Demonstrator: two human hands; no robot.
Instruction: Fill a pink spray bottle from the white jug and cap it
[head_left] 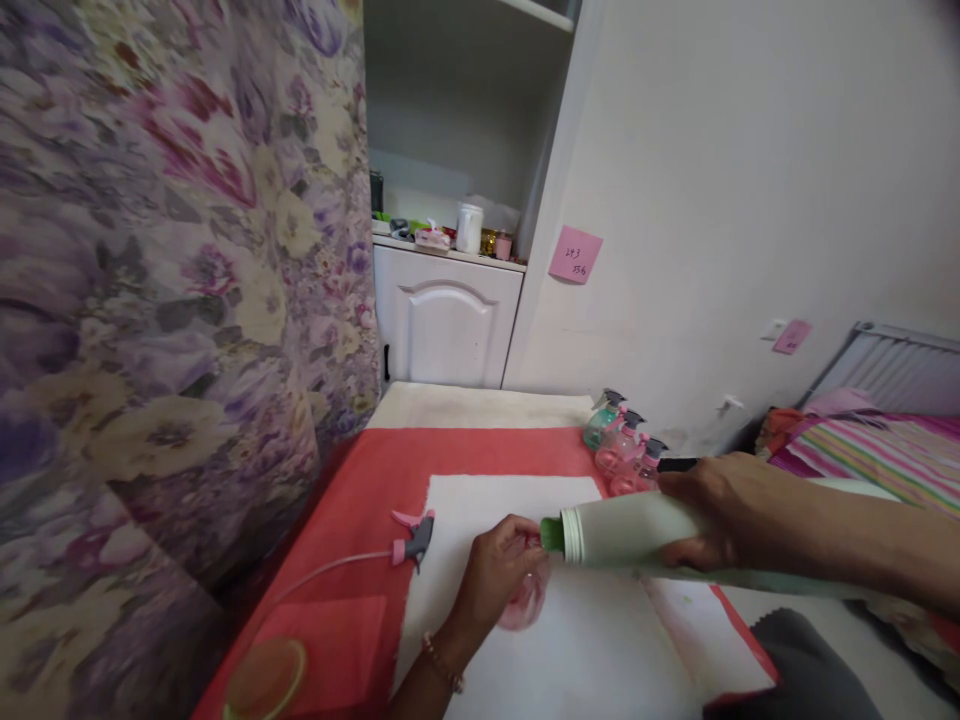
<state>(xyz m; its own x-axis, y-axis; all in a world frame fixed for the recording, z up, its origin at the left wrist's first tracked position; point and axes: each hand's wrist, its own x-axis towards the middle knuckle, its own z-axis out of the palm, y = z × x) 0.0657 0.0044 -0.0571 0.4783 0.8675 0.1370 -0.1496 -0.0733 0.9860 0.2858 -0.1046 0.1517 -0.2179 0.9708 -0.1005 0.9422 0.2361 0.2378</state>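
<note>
Large pale green cylindrical bottle [630, 528]: opaque; held above the white rectangular sheet [570, 650], tilted close to horizontal. The ribbed, threaded neck [572, 536] is exposed; a darker green tip [552, 534] projects from it toward the second container.
Small transparent pink bottle [523, 602]: rounded, faceted body; approximately upright over the white rectangular sheet. Its top is partly hidden; contact with the tip cannot be determined.

**Handwritten notes on the wall**

Pink paper note [575, 254] on the white wall [690, 180]: upper line apparently "243"; lower line seems to begin "55", its last character unclear. Smaller pink slip [793, 337], farther right on the wall: marks illegible.
</note>
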